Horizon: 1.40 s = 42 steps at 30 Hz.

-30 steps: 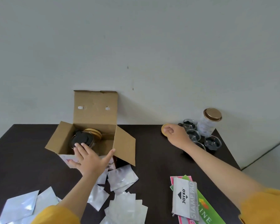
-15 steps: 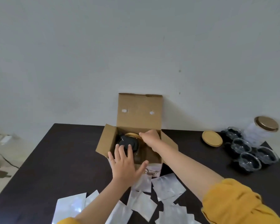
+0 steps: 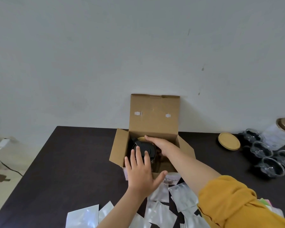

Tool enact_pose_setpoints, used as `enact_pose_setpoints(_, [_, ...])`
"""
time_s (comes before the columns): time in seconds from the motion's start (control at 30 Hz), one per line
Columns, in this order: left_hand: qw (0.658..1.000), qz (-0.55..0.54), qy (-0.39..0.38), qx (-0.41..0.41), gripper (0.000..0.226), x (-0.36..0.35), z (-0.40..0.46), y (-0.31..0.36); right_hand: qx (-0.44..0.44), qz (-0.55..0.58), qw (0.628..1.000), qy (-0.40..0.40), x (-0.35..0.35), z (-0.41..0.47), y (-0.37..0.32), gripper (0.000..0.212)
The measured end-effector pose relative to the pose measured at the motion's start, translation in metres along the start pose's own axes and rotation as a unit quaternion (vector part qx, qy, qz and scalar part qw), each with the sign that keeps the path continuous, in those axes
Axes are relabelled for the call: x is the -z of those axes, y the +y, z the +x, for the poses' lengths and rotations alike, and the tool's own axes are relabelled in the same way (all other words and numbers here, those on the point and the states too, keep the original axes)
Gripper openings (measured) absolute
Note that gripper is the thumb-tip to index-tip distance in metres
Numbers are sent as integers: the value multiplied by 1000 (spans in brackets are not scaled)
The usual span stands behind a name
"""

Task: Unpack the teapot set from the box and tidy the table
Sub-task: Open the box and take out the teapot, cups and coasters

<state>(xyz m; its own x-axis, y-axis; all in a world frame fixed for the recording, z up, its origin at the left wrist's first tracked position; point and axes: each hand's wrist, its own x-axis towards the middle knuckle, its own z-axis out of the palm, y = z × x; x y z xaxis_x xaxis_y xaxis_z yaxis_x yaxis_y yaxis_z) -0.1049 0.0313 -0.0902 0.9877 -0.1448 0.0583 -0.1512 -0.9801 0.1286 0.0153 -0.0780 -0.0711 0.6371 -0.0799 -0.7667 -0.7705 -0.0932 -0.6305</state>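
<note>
Inside box (image 3: pixel 122 145): teapot (image 3: pixel 144 149) upright, lid up; both hands reaching.

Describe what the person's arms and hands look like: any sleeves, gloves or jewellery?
Both hands, left hand and right hand, are bare, with no gloves, rings or watch visible. The mustard-yellow fabric sleeve on the right arm is bunched up, leaving the forearm uncovered.
</note>
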Motion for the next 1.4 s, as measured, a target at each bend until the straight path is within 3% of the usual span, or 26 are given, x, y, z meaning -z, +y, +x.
enact_pose_setpoints(0.2, [1000,-20,0,5,92,3,1,-1,29,34,999,26,-1,2,12,110])
enact_pose_setpoints(0.37, [1000,-9,7,9,91,0,0,-2,80,59,994,51,11,-12,8,99])
enact_pose_setpoints(0.57, [1000,-8,15,14,91,-1,-1,-1,162,34,986,-2,46,-60,-11,102])
enact_pose_setpoints(0.63, [1000,-9,17,15,91,-1,-1,0,190,50,980,15,69,-76,-9,94])
enact_pose_setpoints(0.73, [1000,-14,15,17,91,-1,-1,1,234,42,968,83,108,-85,12,46])
enact_pose_setpoints(0.8, [1000,-14,13,20,92,-1,0,2,241,42,958,148,134,-81,32,32])
enact_pose_setpoints(0.9, [1000,-15,10,25,94,-1,0,2,221,28,947,233,165,-67,67,39])
enact_pose_setpoints(1.03, [999,-12,5,30,94,-3,2,3,197,-4,941,275,193,-41,108,52])
enact_pose_setpoints(1.17, [999,-6,4,33,93,-3,3,4,214,-69,920,322,203,-23,133,83])
enact_pose_setpoints(1.4, [999,-6,-1,41,94,-4,4,5,232,-75,896,372,203,-3,152,71])
